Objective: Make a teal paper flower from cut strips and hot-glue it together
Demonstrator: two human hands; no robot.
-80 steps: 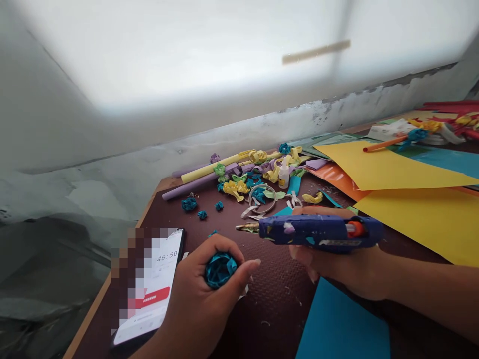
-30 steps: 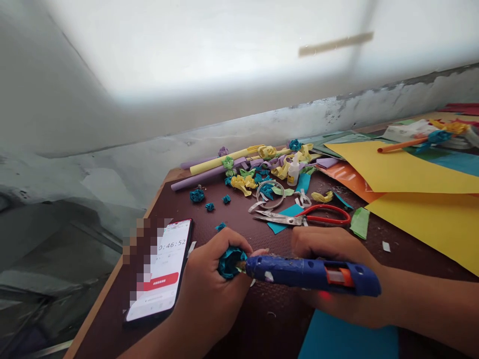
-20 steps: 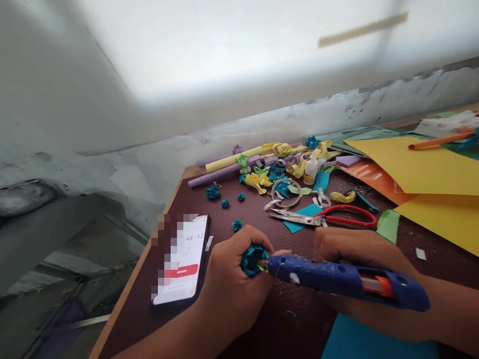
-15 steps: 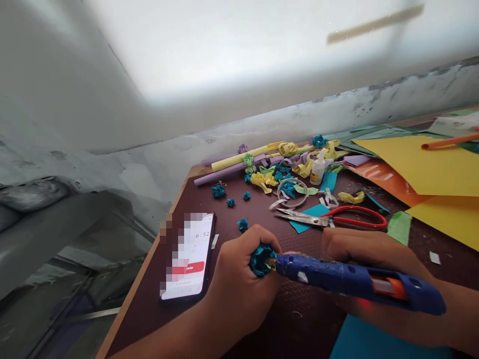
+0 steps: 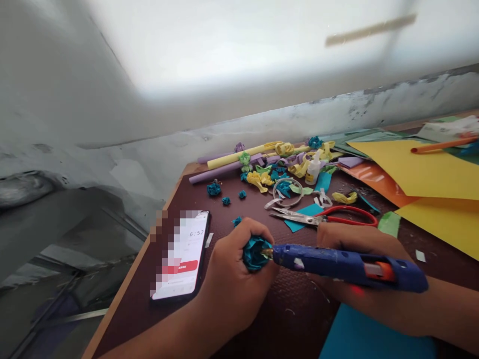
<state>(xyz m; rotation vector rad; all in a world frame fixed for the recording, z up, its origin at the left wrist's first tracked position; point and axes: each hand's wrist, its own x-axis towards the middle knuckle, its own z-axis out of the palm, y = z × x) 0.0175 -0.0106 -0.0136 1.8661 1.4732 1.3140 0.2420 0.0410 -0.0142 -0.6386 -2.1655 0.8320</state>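
My left hand is closed around a crumpled blue paper flower, its open top facing right. In my right hand is a blue glue gun, lying nearly level with an orange part showing in its body. The metal nozzle of the gun points left into the middle of the flower. Small blue paper flowers lie beyond my left hand. Red-handled scissors rest just past my right hand, partly over a blue paper piece.
A phone lies by the table's left edge. Toward the wall are rolled paper tubes, paper curls, a tape ring and a small glue bottle. Yellow sheets cover the right side; a blue sheet lies in front.
The view has shifted slightly, so the table things sit a little further left. Both hands keep their hold, and the nozzle stays at the flower's centre.
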